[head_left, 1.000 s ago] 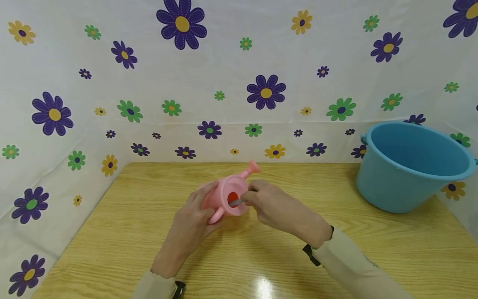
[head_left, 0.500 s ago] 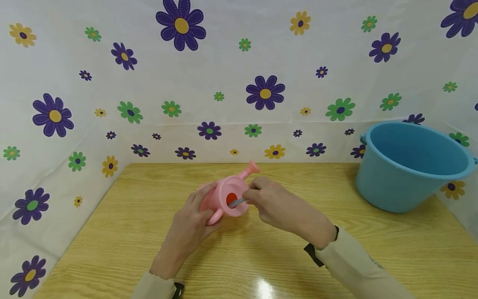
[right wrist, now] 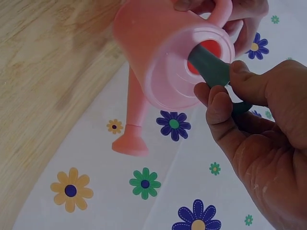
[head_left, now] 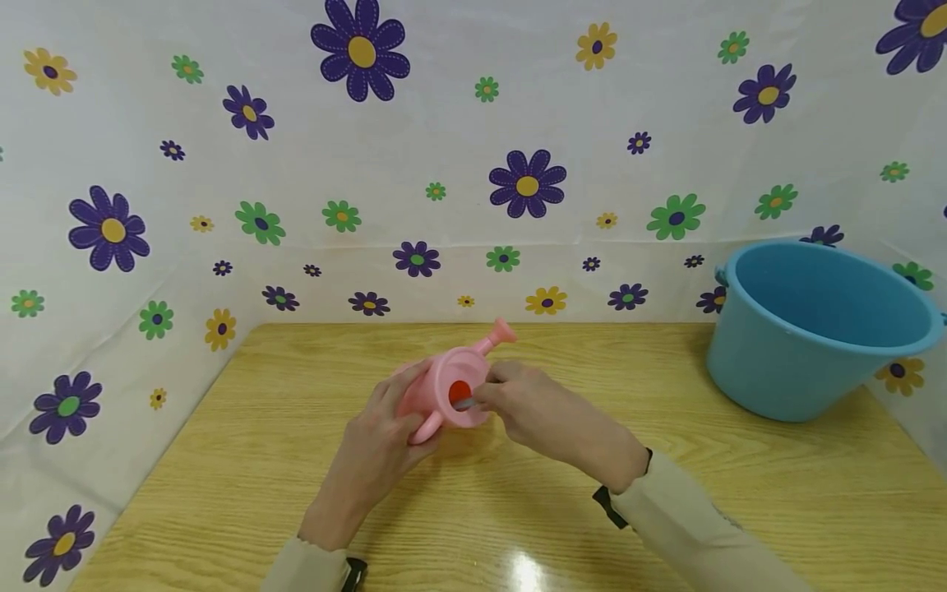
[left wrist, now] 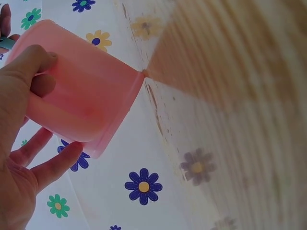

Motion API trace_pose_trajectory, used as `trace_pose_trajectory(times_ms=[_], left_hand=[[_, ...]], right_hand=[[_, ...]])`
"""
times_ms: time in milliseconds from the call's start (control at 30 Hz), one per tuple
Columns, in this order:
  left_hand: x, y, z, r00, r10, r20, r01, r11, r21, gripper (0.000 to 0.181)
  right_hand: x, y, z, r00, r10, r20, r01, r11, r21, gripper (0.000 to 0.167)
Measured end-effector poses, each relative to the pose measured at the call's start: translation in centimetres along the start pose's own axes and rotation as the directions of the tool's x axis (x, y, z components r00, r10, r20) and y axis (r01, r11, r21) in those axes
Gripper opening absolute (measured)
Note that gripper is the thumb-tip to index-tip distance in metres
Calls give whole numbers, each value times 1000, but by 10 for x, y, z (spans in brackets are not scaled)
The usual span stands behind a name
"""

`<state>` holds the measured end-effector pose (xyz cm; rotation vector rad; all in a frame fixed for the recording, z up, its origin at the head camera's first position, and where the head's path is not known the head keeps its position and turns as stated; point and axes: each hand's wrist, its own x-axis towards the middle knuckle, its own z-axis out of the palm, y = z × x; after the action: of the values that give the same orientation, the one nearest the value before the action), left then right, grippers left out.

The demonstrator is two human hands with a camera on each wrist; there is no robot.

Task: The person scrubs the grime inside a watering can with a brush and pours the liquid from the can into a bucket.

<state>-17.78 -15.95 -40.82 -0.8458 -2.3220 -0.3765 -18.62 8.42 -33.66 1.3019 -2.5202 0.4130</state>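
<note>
My left hand (head_left: 381,432) grips a pink watering can (left wrist: 76,81) round its body, near the handle. The can lies tipped on its side over the table, its open top facing me and its spout (right wrist: 135,115) pointing to the far right. Something round and red (head_left: 459,395) shows inside the opening. My right hand (head_left: 543,419) pinches a teal-grey tool (right wrist: 209,66) between thumb and fingers. A dark loop of it shows by the fingertips, and its other end reaches into the can, where the tip is hidden.
A large blue bucket (head_left: 784,370) stands at the right on the wooden table (head_left: 259,460). White cloth (head_left: 436,131) with printed flowers hangs along the back and sides.
My right hand drew back slightly to the right, then came left again, so less of the tool shows now. The left hand and watering can have hardly moved.
</note>
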Motion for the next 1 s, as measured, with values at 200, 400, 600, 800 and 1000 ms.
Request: trace_pose_trajectory(times_ms=[200,400,600,800,1000], left_hand=[[1,0,0,1000,-10,6,10,1000,4,33],[1,1,-1,1000,-22,14,22,1000,4,32],[1,0,-1,999,-24,22,24,1000,11,30],[1,0,0,1000,-16,15,15,1000,27,31],[1,0,-1,999,-28,23,27,999,26,29]], right_hand=[[3,-1,7,1000,3,11,-3,1000,-1,21],[4,-1,11,1000,5,10,-5,1000,0,21],[4,-1,11,1000,-3,6,3,1000,7,21],[2,-1,4,1000,3,17,-4,998,62,21],[-1,2,-3,1000,-23,-16,24,994,105,23]])
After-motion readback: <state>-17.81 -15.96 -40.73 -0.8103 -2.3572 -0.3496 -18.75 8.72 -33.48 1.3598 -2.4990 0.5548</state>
